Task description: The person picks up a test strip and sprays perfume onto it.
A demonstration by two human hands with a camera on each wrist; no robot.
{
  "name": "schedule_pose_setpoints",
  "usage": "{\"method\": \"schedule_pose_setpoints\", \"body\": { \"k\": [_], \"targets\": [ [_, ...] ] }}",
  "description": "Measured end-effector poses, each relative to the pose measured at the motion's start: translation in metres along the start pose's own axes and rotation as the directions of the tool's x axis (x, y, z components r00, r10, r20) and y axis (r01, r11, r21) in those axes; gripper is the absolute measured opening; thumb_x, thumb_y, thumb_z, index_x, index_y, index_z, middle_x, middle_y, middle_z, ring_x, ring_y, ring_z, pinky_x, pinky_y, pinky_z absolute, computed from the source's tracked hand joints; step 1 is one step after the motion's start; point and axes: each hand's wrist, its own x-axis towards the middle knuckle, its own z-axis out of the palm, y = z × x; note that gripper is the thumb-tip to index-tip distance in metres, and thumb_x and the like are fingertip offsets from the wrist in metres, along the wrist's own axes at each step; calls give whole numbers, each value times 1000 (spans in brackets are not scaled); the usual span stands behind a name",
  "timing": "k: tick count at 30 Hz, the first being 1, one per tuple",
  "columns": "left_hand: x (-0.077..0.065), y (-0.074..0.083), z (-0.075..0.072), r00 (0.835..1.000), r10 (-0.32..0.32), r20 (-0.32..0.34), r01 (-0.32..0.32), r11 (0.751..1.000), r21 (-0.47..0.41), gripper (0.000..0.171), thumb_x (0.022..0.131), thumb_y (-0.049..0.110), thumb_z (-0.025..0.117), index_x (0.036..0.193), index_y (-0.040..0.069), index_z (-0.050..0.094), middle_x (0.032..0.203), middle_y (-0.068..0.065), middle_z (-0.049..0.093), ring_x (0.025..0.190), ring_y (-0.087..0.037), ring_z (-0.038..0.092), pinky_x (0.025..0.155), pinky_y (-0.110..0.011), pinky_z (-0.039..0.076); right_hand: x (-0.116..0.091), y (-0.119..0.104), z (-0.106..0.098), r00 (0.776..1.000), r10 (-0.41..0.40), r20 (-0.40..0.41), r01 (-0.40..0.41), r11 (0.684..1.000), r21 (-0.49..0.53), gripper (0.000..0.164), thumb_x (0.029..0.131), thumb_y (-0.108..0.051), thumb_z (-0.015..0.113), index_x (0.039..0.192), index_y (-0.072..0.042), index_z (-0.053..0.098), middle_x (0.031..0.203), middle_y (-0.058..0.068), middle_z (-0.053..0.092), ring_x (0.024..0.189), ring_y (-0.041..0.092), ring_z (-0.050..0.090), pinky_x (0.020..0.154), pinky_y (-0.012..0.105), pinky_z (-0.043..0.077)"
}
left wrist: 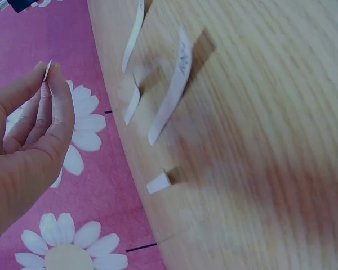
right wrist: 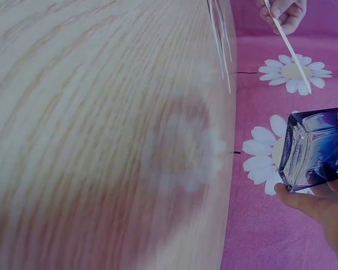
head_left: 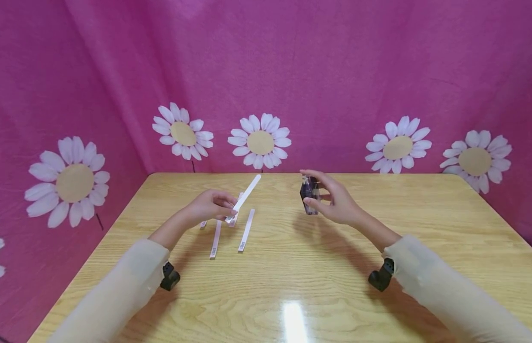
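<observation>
My left hand (head_left: 208,208) pinches a white perfume test strip (head_left: 250,190) near its lower end, between thumb and fingertips. The strip's free end slants up and away, to the right. My right hand (head_left: 338,202) grips a dark blue, clear-edged glass perfume bottle (head_left: 309,196) above the table. One finger reaches over the bottle's top, and the thumb lies along its near side. In the right wrist view the perfume bottle (right wrist: 312,149) shows pale lettering on its face. A gap separates the held strip from the bottle.
Below my left hand, several more paper strips lie on the wooden table (head_left: 266,286), among them one strip (head_left: 246,230) at the right and another strip (head_left: 216,240) closer to me. A pink curtain (head_left: 326,85) with daisies hangs behind the table's far edge.
</observation>
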Motion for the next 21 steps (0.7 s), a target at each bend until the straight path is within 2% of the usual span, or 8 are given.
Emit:
{"method": "schedule_pose_setpoints", "body": {
  "k": [8, 14, 17, 21],
  "targets": [
    [-7, -17, -9, 999, -8, -36, 6, 999, -39, 34, 87, 5, 67, 117, -9, 58, 83, 5, 64, 75, -3, 62, 76, -25, 59, -6, 7, -2, 1000, 9, 25, -8, 1000, -20, 59, 90, -7, 65, 144, -15, 42, 146, 14, 44, 116, 35, 59, 84, 46, 58],
    [-15, -26, -18, 998, -17, -68, 16, 1000, -21, 35, 87, 6, 67, 117, -10, 57, 81, 6, 64, 71, -4, 60, 67, -22, 54, -10, 11, -6, 1000, 24, 20, -23, 999, -27, 60, 90, -6, 65, 144, -12, 41, 147, 14, 43, 116, 33, 59, 84, 41, 58],
    [-19, -31, -22, 996, -30, -85, 27, 999, -36, 37, 86, 5, 67, 118, -11, 56, 81, 4, 63, 72, -3, 60, 69, -21, 55, -13, 10, -7, 999, 40, 19, -40, 999, -25, 59, 90, -6, 64, 144, -10, 41, 148, 13, 43, 115, 32, 59, 85, 38, 58],
    [-24, -39, -28, 994, -35, -108, 31, 999, -44, 38, 86, 4, 66, 118, -13, 55, 83, 3, 65, 73, 0, 60, 71, -19, 56, -15, 10, -9, 999, 51, 14, -51, 998, -32, 59, 90, -4, 64, 144, -8, 40, 148, 14, 43, 115, 33, 58, 86, 41, 58]
  ]
}}
